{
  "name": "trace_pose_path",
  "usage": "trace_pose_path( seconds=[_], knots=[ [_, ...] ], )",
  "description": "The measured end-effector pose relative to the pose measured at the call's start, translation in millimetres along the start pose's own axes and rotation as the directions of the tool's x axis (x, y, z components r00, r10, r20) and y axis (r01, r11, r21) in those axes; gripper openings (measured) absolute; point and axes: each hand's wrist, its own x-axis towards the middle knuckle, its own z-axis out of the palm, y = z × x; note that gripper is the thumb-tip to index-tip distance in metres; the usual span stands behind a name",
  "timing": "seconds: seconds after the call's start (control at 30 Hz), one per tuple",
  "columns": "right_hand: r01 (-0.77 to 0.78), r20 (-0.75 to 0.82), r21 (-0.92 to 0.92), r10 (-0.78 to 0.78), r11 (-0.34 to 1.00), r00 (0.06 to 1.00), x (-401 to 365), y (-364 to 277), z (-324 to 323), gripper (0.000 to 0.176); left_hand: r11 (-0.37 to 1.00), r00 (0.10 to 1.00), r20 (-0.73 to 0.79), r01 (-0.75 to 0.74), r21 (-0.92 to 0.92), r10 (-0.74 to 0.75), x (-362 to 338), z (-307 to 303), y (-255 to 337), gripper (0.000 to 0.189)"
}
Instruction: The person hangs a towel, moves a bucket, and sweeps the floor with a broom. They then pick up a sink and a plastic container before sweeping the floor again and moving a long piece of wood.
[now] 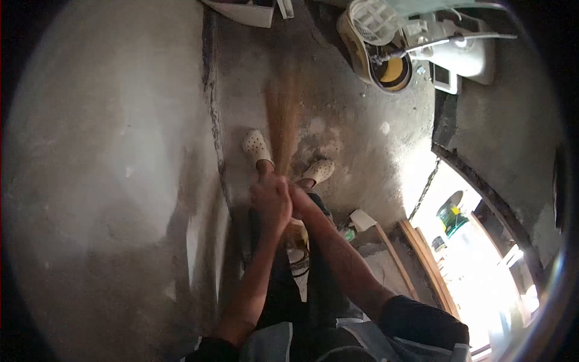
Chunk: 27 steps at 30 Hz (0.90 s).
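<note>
Both of my hands are closed around the near end of a brown stick broom (283, 117), close together in front of my legs. My left hand (271, 196) wraps the grip, and my right hand (298, 199) presses against it from the right. The broom's thin brown bristles fan out away from me over the concrete floor (338, 133), smeared by motion. Its bound end is hidden inside my fists. The bristles pass between my feet, which wear a left white clog (256, 143) and a right white clog (321, 171).
A grey wall (114, 139) runs along the left. At the upper right stands a cut-open tan container (360, 51) with a white basket (375, 21) and a hose (446, 42). A bright doorway with wooden boards (431, 265) lies at the lower right, near a white-headed, long-handled tool (363, 220).
</note>
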Motion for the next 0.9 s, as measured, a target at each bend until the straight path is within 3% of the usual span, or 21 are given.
trace_pose_path(
  seconds=[0.03,0.1,0.17,0.23,0.3,0.37,0.4,0.43,0.47,0.5,0.53,0.57,0.6,0.63,0.67,0.7,0.77,0.8,0.83,0.9],
  knots=[
    [0.017,0.019,-0.108,-0.015,0.994,1.0,13.4,3.8,-0.7,0.04,1.0,1.0,-0.001,0.005,0.015,-0.005,-4.6,-2.1,-0.4,0.057],
    [0.022,-0.065,-0.336,-0.047,0.942,0.997,45.3,4.9,-23.1,0.042,0.939,0.951,-0.308,0.088,0.333,0.021,-10.3,2.1,-3.2,0.057],
    [-0.046,-0.216,-0.487,-0.069,0.872,0.974,57.7,-4.2,-72.4,0.045,0.952,0.959,-0.277,0.035,0.306,0.054,-19.7,12.7,-8.9,0.059],
    [-0.112,-0.316,-0.484,-0.053,0.868,0.947,30.1,-12.2,-126.6,0.048,0.961,0.966,-0.247,-0.006,0.276,0.077,-41.9,22.5,-17.7,0.062],
    [0.027,-0.013,-0.147,-0.029,0.989,0.999,-1.6,-0.7,-215.4,0.041,0.951,0.973,-0.153,-0.126,0.283,0.174,-68.8,34.8,-29.1,0.061],
    [-0.042,-0.461,-0.232,-0.072,0.972,0.884,-71.5,-20.2,-204.6,0.026,0.919,0.982,-0.106,-0.107,0.379,0.158,-103.6,53.4,-45.7,0.06],
    [-0.029,-0.457,-0.216,-0.075,0.976,0.886,-95.8,-20.5,-190.7,0.026,0.882,0.989,-0.061,-0.09,0.462,0.132,-113.1,59.3,-51.5,0.06],
    [0.021,-0.444,-0.361,-0.192,0.932,0.875,-115.0,-21.7,-178.0,0.025,0.873,0.987,-0.061,-0.103,0.477,0.15,-112.5,62.9,-51.7,0.06],
    [0.064,-0.418,-0.501,-0.306,0.863,0.855,-128.0,-20.2,-172.6,0.024,0.92,0.984,-0.043,-0.148,0.364,0.175,-112.3,69.1,-50.1,0.062],
    [0.052,-0.347,-0.377,-0.193,0.925,0.918,-127.5,-7.0,-171.5,0.026,0.953,0.98,-0.024,-0.184,0.241,0.196,-116.3,71.1,-38.7,0.064],
    [0.02,-0.252,-0.25,-0.085,0.968,0.964,-115.8,9.9,-167.2,0.029,0.95,0.979,-0.022,-0.192,0.247,0.203,-116.0,75.7,-25.5,0.064],
    [0.106,-0.219,-0.384,-0.202,0.917,0.954,-75.9,42.1,-168.0,0.03,0.993,0.993,0.076,-0.08,-0.085,0.087,-109.3,71.8,10.4,0.068],
    [0.187,-0.169,-0.508,-0.31,0.841,0.936,-40.4,66.8,-168.8,0.032,0.917,0.979,0.203,0.079,-0.39,0.002,-98.8,73.3,36.4,0.072],
    [0.193,-0.16,-0.504,-0.31,0.842,0.937,-28.1,59.7,-169.7,0.032,0.882,0.99,0.14,0.087,-0.463,-0.024,-78.6,95.6,37.5,0.076],
    [0.093,-0.151,-0.479,-0.186,0.873,0.971,-13.2,45.8,-172.5,0.031,0.84,0.995,0.082,0.094,-0.534,-0.06,-57.5,121.7,27.7,0.08],
    [-0.017,-0.139,-0.452,-0.052,0.892,0.989,1.1,33.9,-176.4,0.031,0.842,0.994,0.08,0.104,-0.53,-0.073,-41.6,134.7,19.3,0.08],
    [-0.221,-0.092,-0.407,0.201,0.886,0.975,20.9,17.3,-176.1,0.03,0.714,0.875,0.441,0.438,-0.546,-0.199,-12.1,142.5,5.7,0.072],
    [-0.09,-0.078,-0.16,0.078,0.983,0.994,-1.0,8.7,-179.4,0.035,0.718,0.842,0.509,0.466,-0.517,-0.18,-10.1,156.2,6.5,0.067],
    [0.047,-0.101,0.103,-0.037,0.994,0.994,-35.7,4.4,-194.6,0.04,0.721,0.798,0.58,0.499,-0.482,-0.164,-17.8,175.7,13.9,0.063],
    [-0.024,-0.377,-0.149,-0.034,0.989,0.926,-68.7,-0.2,-236.1,0.039,0.831,0.764,0.643,0.388,-0.398,-0.048,-63.5,169.9,82.5,0.062]
  ],
)
